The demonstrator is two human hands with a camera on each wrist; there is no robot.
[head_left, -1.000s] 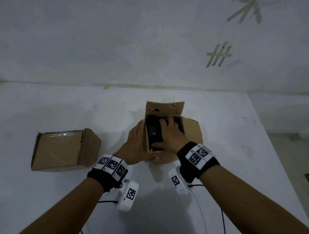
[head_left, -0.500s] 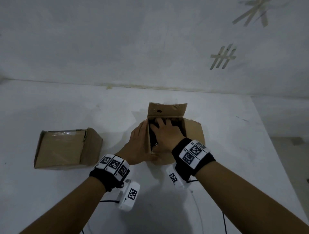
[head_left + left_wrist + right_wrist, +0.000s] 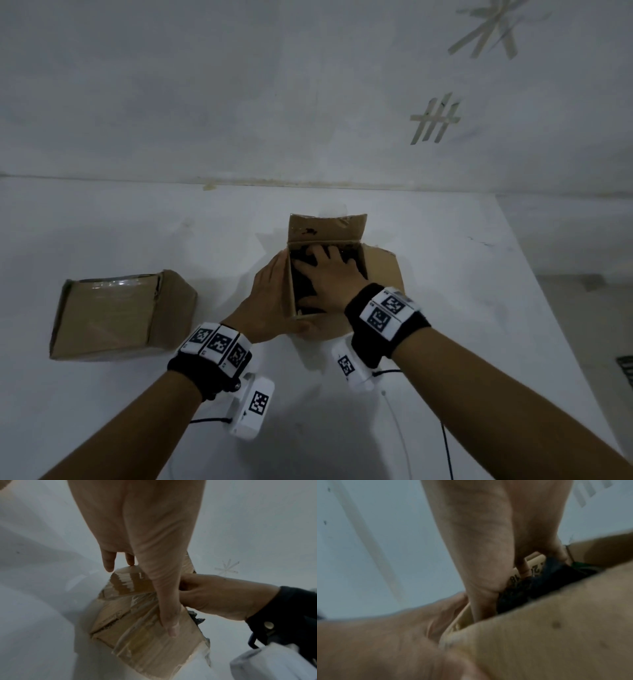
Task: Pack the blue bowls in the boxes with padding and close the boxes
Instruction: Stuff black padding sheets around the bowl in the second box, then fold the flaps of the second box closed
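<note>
The open box (image 3: 378,274) stands on the white table (image 3: 479,308), near its middle, with the far flap (image 3: 327,228) upright and the right flap folded outward. Dark padding (image 3: 301,291) fills the visible interior. No blue bowl can be made out in any view; whether one lies under the padding cannot be told.

The right hand (image 3: 329,277) is inside the box opening, palm down, fingers spread and mostly straight, pressing on the dark padding. It grips nothing; the hold is flat and wide. The right wrist view is blurred, but shows fingers (image 3: 522,566) reaching down into dark material (image 3: 539,582) between cardboard walls.

The left hand (image 3: 269,301) lies against the outer left wall of the same box, fingers extended along the cardboard and thumb at the near corner. In the left wrist view the left hand (image 3: 137,534) presses flat on the taped cardboard side (image 3: 137,635), with one finger (image 3: 169,615) stretched along its edge and the right hand (image 3: 214,596) reaching in from the right. The fingers are straight, bracing rather than clasping.

A second box (image 3: 120,315) sits on the table well apart to the left, flaps down, with clear tape across its top edge.

Tape marks (image 3: 435,120) are stuck on the wall (image 3: 239,85) behind the table. Both wrists carry black bands with white tagged blocks.
</note>
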